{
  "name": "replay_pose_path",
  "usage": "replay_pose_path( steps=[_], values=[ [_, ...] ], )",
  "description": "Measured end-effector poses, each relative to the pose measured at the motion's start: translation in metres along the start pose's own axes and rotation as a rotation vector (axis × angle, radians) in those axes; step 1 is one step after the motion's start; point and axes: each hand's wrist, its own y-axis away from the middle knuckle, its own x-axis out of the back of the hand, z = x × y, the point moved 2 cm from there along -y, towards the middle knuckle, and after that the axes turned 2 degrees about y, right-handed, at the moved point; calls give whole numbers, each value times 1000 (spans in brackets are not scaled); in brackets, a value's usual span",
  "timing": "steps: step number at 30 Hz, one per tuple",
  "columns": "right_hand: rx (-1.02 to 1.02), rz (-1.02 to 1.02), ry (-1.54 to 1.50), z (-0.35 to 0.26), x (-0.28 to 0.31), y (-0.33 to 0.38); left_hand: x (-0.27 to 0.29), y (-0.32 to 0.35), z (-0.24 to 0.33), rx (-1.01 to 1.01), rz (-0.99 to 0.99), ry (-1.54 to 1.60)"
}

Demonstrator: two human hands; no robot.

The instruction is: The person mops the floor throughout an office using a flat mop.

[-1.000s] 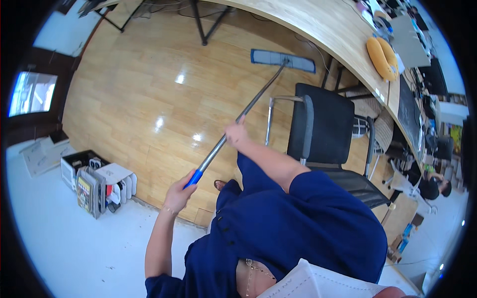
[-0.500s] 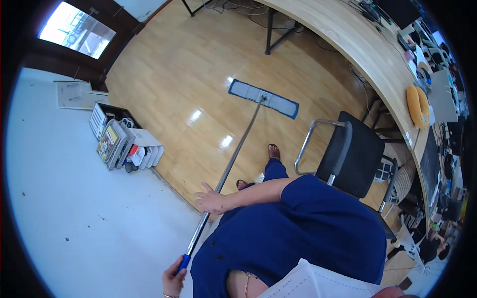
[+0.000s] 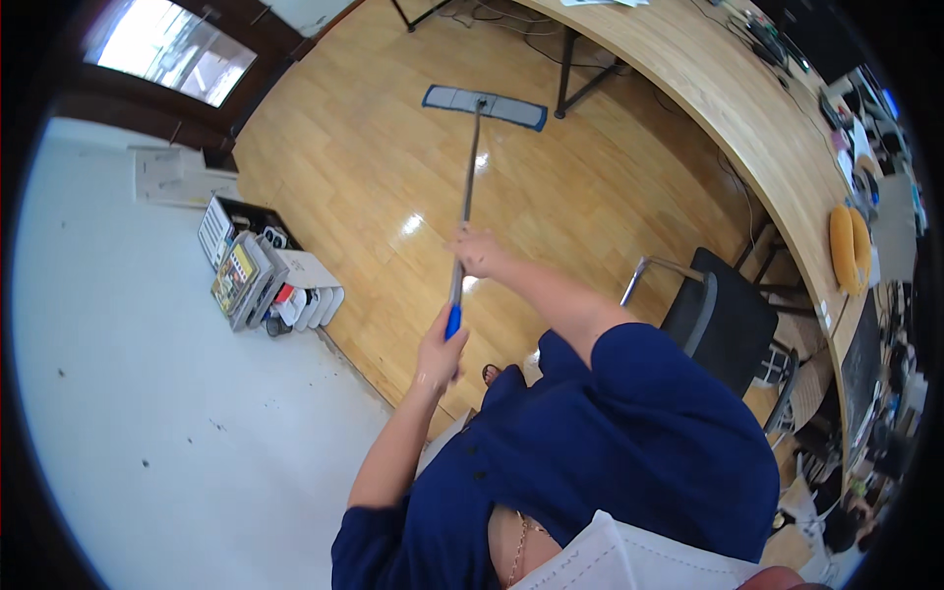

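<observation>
Wooden floor [image 3: 364, 147] spans from the desk [image 3: 708, 88] left to a white wall [image 3: 177, 393]; the mop head [image 3: 516, 111] sits just beside the desk's leg [image 3: 564, 79]. Left hand [image 3: 441, 352] fingers wrap the blue grip [image 3: 453, 322]; right hand [image 3: 477, 254] fingers curl round the pole [image 3: 471, 177].

Smooth, shiny metal mop pole [image 3: 470, 177]

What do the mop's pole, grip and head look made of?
Pole: likely metal, smooth; silvery-grey sheen.
Grip: probably plastic or rubber, unclear which; solid blue, smooth-looking.
Mop head: perhaps fabric-covered; flat grey, dull, with blue border.
</observation>
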Motion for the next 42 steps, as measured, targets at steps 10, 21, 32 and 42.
replay_pose_path(
  steps=[10,21,32,42],
  values=[
    [81,-184,96,30,-50,-19,-11,53,-89,-101,169,-163],
    [711,-613,98,-217,-178,171,33,353,-271,196,379,246],
    [1301,-1615,66,-481,-285,456,7,695,-285,565,569,277],
    [1389,-1650,112,-498,-273,437,-21,696,-293,603,740,477]
  ],
)
